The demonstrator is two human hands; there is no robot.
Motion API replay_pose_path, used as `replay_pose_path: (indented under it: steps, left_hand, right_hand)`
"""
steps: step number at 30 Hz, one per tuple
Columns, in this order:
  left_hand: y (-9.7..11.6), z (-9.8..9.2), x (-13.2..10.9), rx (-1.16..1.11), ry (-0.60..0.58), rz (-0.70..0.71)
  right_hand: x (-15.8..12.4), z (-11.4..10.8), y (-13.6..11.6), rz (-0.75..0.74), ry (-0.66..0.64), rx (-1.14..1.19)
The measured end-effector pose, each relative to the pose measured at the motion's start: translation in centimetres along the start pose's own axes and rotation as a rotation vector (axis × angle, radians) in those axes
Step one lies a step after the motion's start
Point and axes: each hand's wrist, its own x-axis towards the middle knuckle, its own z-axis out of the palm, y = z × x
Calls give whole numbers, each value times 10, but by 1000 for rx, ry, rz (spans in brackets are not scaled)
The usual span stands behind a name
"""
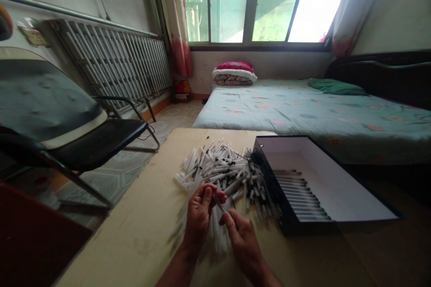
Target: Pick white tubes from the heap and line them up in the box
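My left hand [199, 211] and my right hand [241, 232] are both closed on one slim pen [219, 204], held slantwise between them above the table. The left fingers pinch its upper end, and the right thumb and fingers grip the lower end. Just beyond and beneath my hands lies a loose pile of white pen barrels [215, 163], with small black parts mixed in. Dark pen pieces [257, 188] gather at the pile's right side, partly blurred. To the right, an open black box [350, 179] with a pale inside holds a row of assembled-looking pens [305, 195].
The pale table [134, 233] runs under everything. Behind it stands a bed [269, 103] with folded bedding [234, 74]. A black folding chair [97, 141] is at the left, near a metal rail frame [117, 58] leaning on the wall.
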Motion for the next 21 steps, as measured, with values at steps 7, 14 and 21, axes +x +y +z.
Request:
replay_pose_path:
  steps: [7, 14, 21]
  left_hand:
    - [2, 0, -1, 6, -20, -7]
    - [7, -1, 0, 83, -30, -1]
    - [14, -12, 2, 458, 219, 330]
  right_hand:
    - [1, 1, -5, 453, -169, 714]
    - [5, 2, 0, 397, -157, 658]
    - [10, -53, -27, 88, 240, 92]
